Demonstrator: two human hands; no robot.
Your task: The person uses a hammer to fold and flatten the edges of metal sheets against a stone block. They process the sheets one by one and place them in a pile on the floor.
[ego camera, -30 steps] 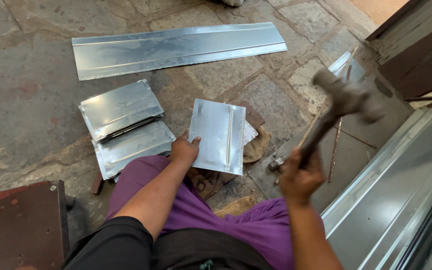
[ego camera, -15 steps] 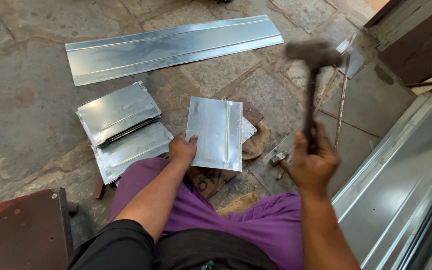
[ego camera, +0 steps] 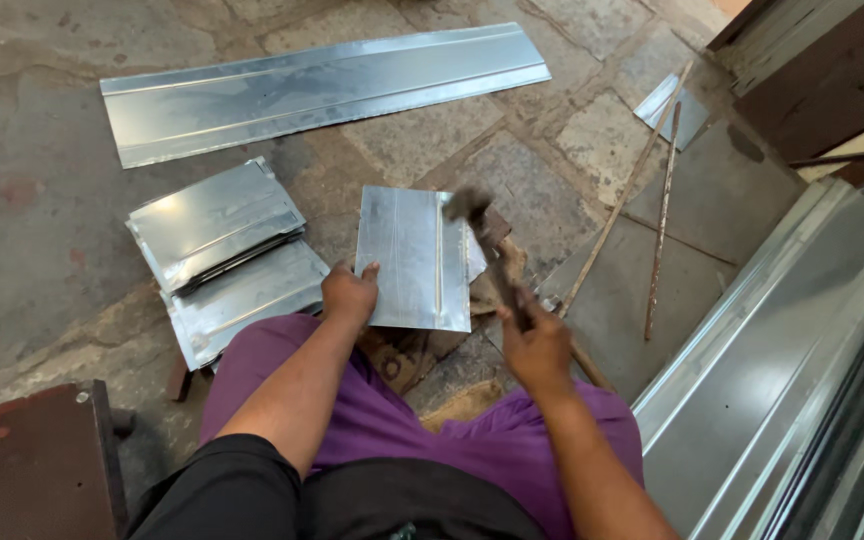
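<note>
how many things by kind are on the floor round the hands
long metal sheet: 1
folded metal sheets: 2
metal sheet under left hand: 1
small metal scrap: 1
thin rods: 2
hammer in right hand: 1
total: 8

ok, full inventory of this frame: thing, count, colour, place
small metal sheet: 1, silver, floor centre, under the left hand's fingers
hammer: 1, dark, blurred, head at the sheet's right edge
long metal sheet: 1, silver, floor, top
stacked folded sheets: count unclear, silver, left of the small sheet
thin rods: 2, rusty, floor right
small offcut: 1, silver, top right
long metal panels: count unclear, silver, right edge
dark block: 1, reddish brown, bottom left
stone floor: grey
left hand: on the small sheet's lower left edge
right hand: grips the hammer handle
</note>
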